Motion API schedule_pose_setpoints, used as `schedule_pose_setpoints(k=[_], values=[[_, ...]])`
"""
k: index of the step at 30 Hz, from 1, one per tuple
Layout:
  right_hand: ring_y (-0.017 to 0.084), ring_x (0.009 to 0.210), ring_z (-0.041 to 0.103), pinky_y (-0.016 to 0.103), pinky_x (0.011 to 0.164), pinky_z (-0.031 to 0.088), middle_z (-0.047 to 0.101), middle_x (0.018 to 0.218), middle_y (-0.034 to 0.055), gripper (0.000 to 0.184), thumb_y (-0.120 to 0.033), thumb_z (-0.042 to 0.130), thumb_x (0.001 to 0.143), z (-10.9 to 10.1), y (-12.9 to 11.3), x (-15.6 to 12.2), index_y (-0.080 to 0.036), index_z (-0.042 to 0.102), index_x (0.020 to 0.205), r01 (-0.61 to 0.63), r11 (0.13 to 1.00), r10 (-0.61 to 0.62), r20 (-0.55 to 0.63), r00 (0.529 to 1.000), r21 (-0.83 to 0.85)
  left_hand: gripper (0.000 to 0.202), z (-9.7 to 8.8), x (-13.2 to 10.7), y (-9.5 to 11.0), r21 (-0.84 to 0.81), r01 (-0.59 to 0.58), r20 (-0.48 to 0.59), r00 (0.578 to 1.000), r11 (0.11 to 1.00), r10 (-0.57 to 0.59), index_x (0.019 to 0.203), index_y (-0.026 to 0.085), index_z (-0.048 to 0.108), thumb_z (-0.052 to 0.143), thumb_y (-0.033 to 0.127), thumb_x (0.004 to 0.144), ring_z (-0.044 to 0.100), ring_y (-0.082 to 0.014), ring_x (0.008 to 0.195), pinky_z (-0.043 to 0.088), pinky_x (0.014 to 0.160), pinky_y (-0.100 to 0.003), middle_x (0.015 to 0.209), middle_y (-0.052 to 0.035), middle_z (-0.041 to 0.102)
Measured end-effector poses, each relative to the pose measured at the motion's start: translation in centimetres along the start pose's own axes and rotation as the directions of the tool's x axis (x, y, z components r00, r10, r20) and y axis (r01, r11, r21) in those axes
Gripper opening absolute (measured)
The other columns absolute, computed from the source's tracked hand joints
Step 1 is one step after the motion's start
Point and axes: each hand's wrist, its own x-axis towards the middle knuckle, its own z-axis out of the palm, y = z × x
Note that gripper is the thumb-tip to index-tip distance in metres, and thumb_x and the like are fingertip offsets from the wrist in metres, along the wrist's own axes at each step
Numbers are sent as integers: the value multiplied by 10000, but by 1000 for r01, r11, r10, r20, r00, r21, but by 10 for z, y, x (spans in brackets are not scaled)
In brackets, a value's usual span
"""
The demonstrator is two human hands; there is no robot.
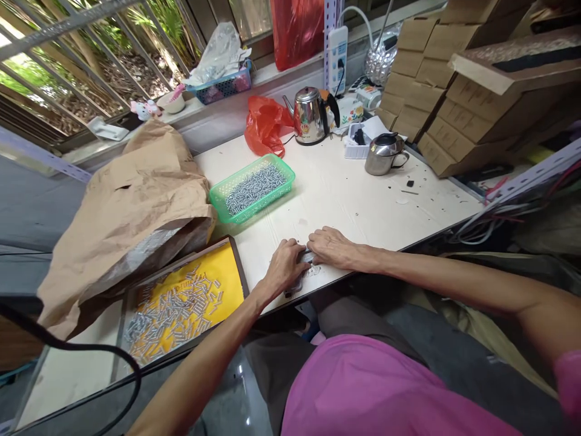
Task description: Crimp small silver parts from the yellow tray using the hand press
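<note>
Nearest the desk's front edge, my left hand (284, 266) and right hand (333, 247) meet over a small metal part (307, 257). Both hands are curled down upon it, fingers pressing it from either side; a dark piece (295, 284) shows under the left hand at the very edge. I cannot tell the part's exact shape.

I judge the step in hand to be fitting or pressing this one piece together. The next move would call for a steady pinch and a fresh piece from one of the stocks.

At the front left corner, a yellow-lined tray (227, 284) holds loose silvery pins (175, 312), scattered. Behind it a brown paper sack (136, 200) slumps over the left edge.

Mid-desk, a green basket (218, 203) holds more pins in a heap. Toward the far edge stand a steel kettle (309, 115), a steel mug (385, 154) and an orange bag (265, 124). Cardboard boxes (436, 121) are stacked at the far right corner.
</note>
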Motion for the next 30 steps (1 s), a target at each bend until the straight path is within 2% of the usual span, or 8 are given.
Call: schedule_pose_setpoints(k=[4,7,10,13,18,25,28,30], values=[[220,919,602,308,769,366,660,931,112,150,-235,544,917,10,-1,-2,-128,644,949,-15,998,16,-18,1000,60,123,1,-2,5,-12,14,-19,1000,1000,-15,903,188,698,648,226,798,527,-226,911,432,776,-330,855,-61,587],[233,935,588,312,766,370,649,939,110,174,-282,582,897,10,3,-2,-132,646,959,-30,999,32,-61,998,40,158,-3,-2,9,21,20,-14,1000,1000,-20,943,182,684,645,249,805,530,-237,936,449,798,-344,887,-70,592],[257,971,569,317,767,383,629,1007,116,343,-425,674,816,3,14,0,-145,652,1013,5,1000,-4,-69,998,19,310,-1,-11,14,51,47,-61,997,998,-44,1104,159,624,638,265,812,531,-271,1023,470,858,-399,1042,-110,602],[236,931,578,305,758,385,625,1006,111,419,-513,608,845,-3,27,5,-162,654,1068,66,996,-65,-26,998,59,406,15,-30,26,48,39,-172,985,998,-30,1263,127,514,552,206,866,465,-307,1229,429,993,-470,1306,-172,523],[228,979,543,309,768,352,626,1047,107,221,-306,581,890,-1,33,22,-156,660,1032,-4,998,9,-100,995,57,461,47,-57,52,-17,-48,-244,969,999,42,1377,165,416,465,293,938,296,-315,1404,322,1110,-527,1453,-152,432],[246,976,498,362,786,289,652,1004,99,155,-287,573,891,-8,19,52,-176,675,929,-47,999,42,-147,988,-28,533,52,-57,57,-81,-70,-248,968,994,48,1376,162,427,506,418,915,332,-324,1386,249,1137,-555,1430,-149,468],[241,959,482,352,736,289,633,1027,92,142,-242,564,891,-11,-15,51,-205,688,949,216,974,-223,-123,967,-70,567,56,-58,56,-87,-90,-273,960,992,63,1354,131,442,558,425,883,372,-349,1356,309,1096,-569,1393,-188,490],[242,968,468,349,715,290,629,998,72,119,-234,580,881,-8,-40,48,-225,698,872,449,891,-452,-60,890,-66,523,60,-65,60,-104,-108,-284,956,989,74,1301,125,489,565,424,878,491,-341,1257,410,1027,-529,1286,-187,572]])
